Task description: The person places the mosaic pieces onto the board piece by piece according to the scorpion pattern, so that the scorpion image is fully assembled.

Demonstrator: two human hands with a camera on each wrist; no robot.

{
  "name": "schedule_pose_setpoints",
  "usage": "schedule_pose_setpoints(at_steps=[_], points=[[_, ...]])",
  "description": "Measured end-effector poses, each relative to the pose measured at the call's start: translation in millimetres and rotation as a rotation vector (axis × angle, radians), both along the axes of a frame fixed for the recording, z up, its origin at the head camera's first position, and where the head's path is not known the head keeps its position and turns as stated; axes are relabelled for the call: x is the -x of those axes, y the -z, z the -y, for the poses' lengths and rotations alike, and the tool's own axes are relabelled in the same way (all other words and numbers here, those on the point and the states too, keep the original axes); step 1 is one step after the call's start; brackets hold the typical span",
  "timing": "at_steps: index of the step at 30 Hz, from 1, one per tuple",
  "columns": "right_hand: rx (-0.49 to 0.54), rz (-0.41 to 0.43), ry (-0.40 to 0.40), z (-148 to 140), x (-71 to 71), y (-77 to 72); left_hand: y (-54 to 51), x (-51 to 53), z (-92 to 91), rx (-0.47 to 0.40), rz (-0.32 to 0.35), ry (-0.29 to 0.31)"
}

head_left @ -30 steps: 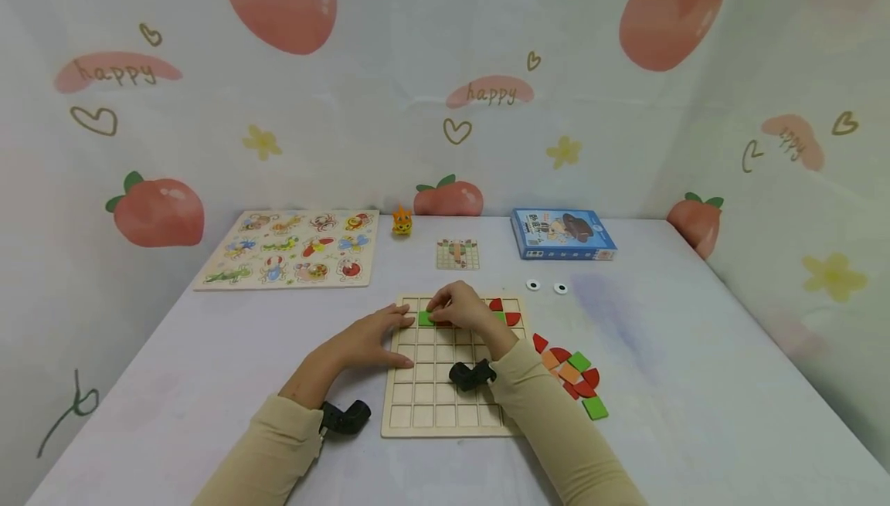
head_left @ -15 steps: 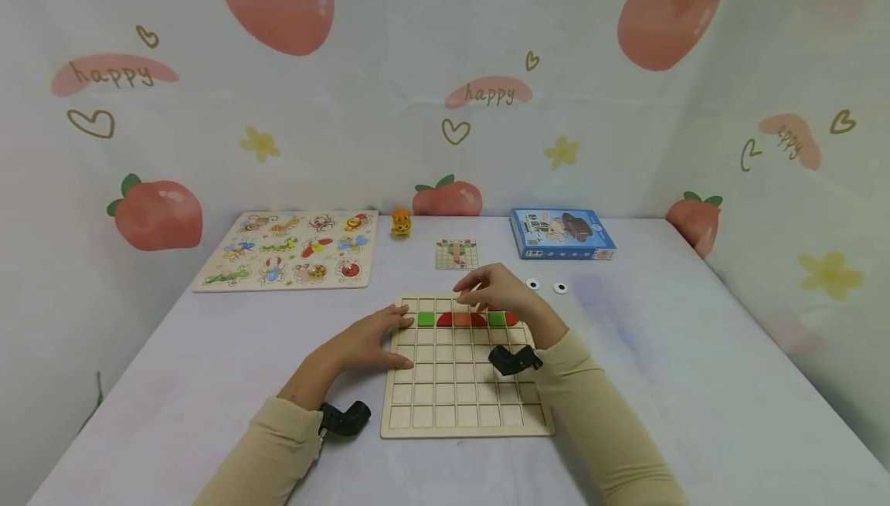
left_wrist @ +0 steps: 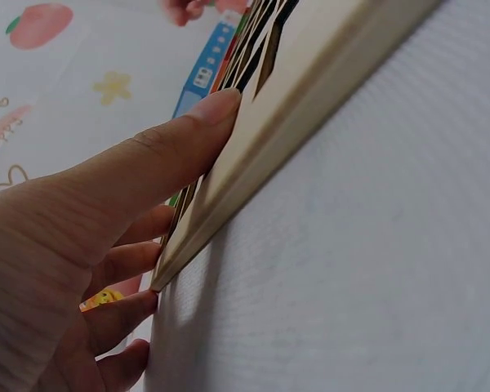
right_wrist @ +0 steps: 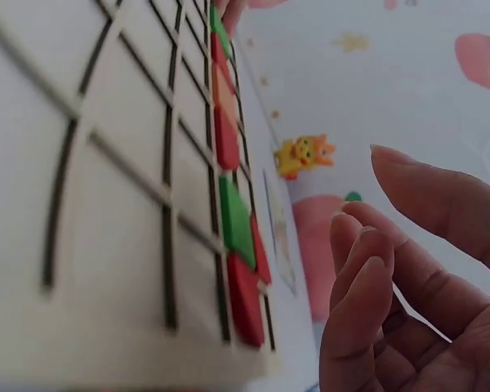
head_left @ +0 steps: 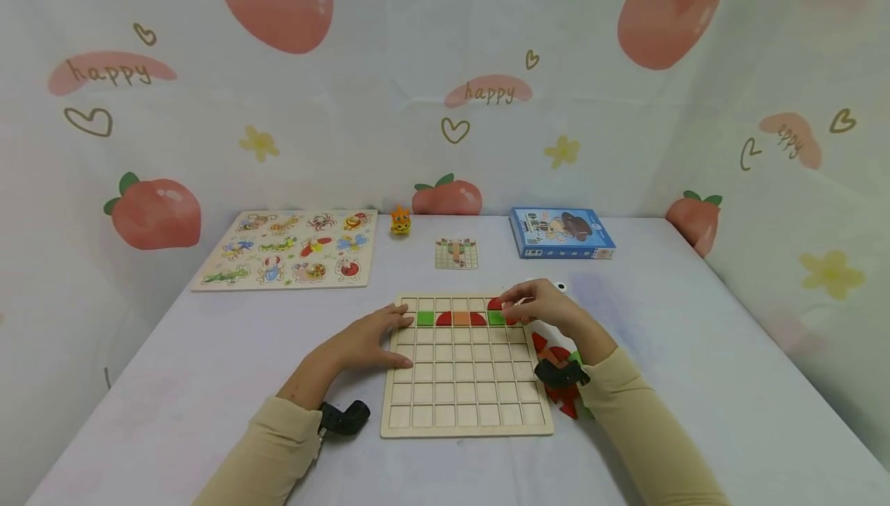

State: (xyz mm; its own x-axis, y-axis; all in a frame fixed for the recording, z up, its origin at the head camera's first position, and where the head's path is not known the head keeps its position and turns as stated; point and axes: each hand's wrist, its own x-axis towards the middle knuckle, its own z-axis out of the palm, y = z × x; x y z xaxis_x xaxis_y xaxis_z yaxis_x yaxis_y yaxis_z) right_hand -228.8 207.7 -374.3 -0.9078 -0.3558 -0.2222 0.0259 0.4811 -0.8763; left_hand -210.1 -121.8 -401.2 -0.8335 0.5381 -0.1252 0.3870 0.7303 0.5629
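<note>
A wooden grid board (head_left: 466, 395) lies on the table. Its second row from the back carries a green square tile (head_left: 426, 318), an orange square tile (head_left: 461, 319), another green tile and red curved pieces. One more red piece (head_left: 494, 304) sits in the back row. My left hand (head_left: 361, 342) rests at the board's left edge, thumb (left_wrist: 216, 108) on the rim and other fingers along the side. My right hand (head_left: 549, 310) hovers by the back right corner, loosely bent; the right wrist view shows nothing between thumb and fingers.
Loose red, orange and green pieces (head_left: 562, 400) lie right of the board, partly under the right wrist. Behind are a small pattern card (head_left: 456, 254), an eye disc (head_left: 561, 287), a blue box (head_left: 563, 234), an insect puzzle (head_left: 288, 251) and a yellow-orange toy figure (head_left: 400, 222).
My right hand has left the tiles at the left of the second row and moved rightward to the back right corner. The left hand has stayed still.
</note>
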Motion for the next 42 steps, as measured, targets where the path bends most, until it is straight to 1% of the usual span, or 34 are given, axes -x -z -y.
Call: schedule_pose_setpoints(at_steps=[5,12,17,20,25,32,42], points=[[-0.010,0.025,0.005,-20,-7.9,7.7,0.1,0.7,0.1,0.013,-0.003,-0.002],[-0.029,0.033,0.013,-36,-15.1,13.1,1.1,-0.2,0.2,-0.009,0.008,-0.004],[-0.052,0.068,-0.016,-43,-17.2,15.4,2.0,-0.2,0.9,-0.006,0.003,0.001],[-0.062,0.075,-0.034,-46,-17.4,16.8,1.8,0.2,1.6,0.001,0.003,-0.004],[-0.086,0.067,-0.041,-49,-18.2,17.6,1.4,0.6,1.7,-0.008,0.010,-0.002],[-0.133,0.029,-0.069,-46,-19.0,17.2,2.0,1.1,1.0,-0.009,0.016,-0.003],[-0.125,0.009,-0.129,-46,-18.1,17.5,1.8,-0.3,1.2,0.004,0.023,-0.018]])
